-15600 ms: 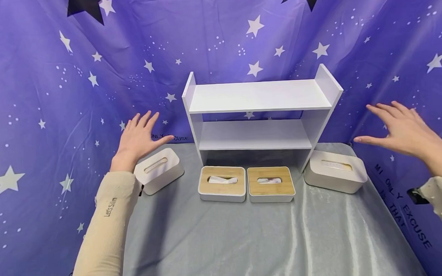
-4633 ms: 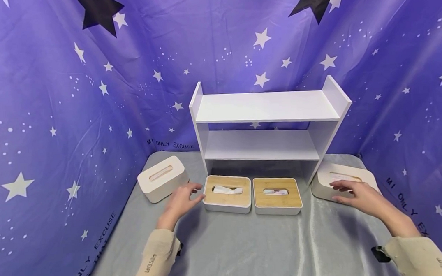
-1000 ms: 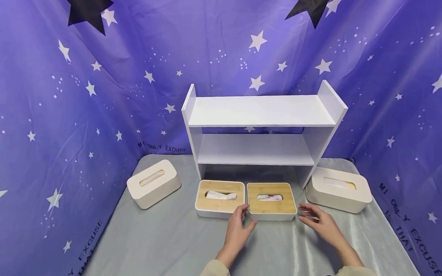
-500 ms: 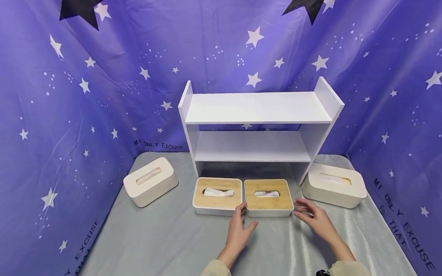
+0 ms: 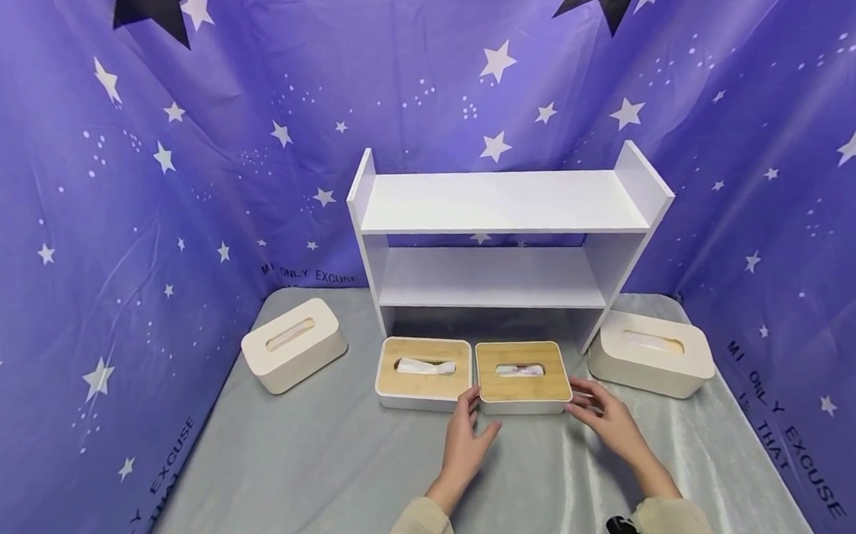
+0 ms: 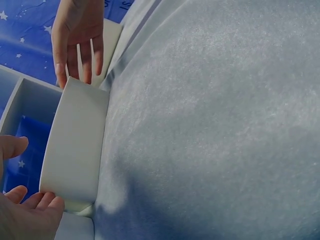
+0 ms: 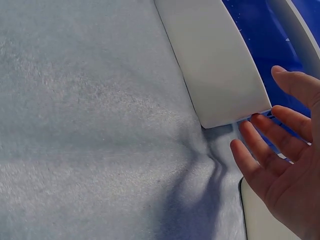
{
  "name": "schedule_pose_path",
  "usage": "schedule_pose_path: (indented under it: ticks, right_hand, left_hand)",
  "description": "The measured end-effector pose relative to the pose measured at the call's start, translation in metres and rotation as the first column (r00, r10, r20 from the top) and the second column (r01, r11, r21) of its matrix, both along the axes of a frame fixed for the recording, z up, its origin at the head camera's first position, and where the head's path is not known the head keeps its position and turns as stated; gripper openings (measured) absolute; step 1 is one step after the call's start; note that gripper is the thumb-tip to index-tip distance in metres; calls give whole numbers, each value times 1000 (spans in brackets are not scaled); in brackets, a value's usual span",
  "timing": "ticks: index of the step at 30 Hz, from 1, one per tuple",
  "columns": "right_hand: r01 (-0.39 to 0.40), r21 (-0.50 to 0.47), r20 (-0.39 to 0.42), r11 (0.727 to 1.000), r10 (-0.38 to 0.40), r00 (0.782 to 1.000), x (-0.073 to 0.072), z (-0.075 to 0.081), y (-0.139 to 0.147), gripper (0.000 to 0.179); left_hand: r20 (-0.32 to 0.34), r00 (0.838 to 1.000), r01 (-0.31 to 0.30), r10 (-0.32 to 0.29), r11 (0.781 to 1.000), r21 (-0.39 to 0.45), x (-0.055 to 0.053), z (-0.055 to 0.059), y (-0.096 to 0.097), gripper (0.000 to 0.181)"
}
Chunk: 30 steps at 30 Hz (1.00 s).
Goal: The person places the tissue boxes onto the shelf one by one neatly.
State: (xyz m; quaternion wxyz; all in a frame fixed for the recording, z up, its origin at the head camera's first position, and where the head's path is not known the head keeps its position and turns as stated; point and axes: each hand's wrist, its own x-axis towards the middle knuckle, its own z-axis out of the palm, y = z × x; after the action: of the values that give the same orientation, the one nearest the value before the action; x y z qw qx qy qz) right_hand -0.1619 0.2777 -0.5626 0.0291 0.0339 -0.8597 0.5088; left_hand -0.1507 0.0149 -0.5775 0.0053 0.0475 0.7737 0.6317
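Note:
Two tissue boxes with wooden lids and white bases lie side by side before the white shelf (image 5: 497, 204). My left hand (image 5: 465, 448) has its fingers in the narrow gap at the left end of the right-hand wooden-lidded tissue box (image 5: 523, 390). In the left wrist view, the left fingertips (image 6: 59, 204) meet that box's end. From the other side my right hand (image 5: 617, 428) touches its right end with extended fingers; the right wrist view shows these fingertips (image 7: 256, 119) at the corner. The left-hand wooden-lidded tissue box (image 5: 426, 390) sits just beside my left fingers. Both thumbs are held apart from the box.
A cream tissue box (image 5: 296, 356) stands angled at the far left of the grey cloth-covered table (image 5: 322, 471). Another cream tissue box (image 5: 650, 361) is right of the shelf, near my right hand. Purple star-patterned curtains (image 5: 420, 76) enclose the back and sides.
Both hands came inward from far apart to the right-hand wooden-lidded tissue box. Over the last second the right hand closed the small gap to its end. The boxes and shelf stayed put.

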Motion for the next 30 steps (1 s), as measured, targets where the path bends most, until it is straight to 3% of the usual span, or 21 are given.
schedule_pose_path:
  ticks: [22,30]
  right_hand:
    - [27,-63,5,998,-26,1000,-4,-2,-2,50]
    - [47,-76,80,996,-41,996,-7,-5,-3,55]
  left_hand:
    - [-44,997,-66,68,996,53,10,-12,14,62]
    - [39,997,-72,68,992,104,11,-22,15,64]
